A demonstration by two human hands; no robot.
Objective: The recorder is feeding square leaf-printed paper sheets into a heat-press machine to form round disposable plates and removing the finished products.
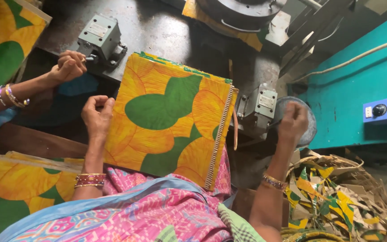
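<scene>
At the centre of the frame, a yellow-and-green notebook [171, 118] is held against the dark machine bed [166, 31], its spiral wire [219, 136] already threaded along the right edge; the wire ends appear untrimmed. The notebook's left edge is pinched by the left hand [97, 117], fingers curled closed. The right hand [292, 123] is clenched around a small lever beside the grey metal block [258, 105].
</scene>
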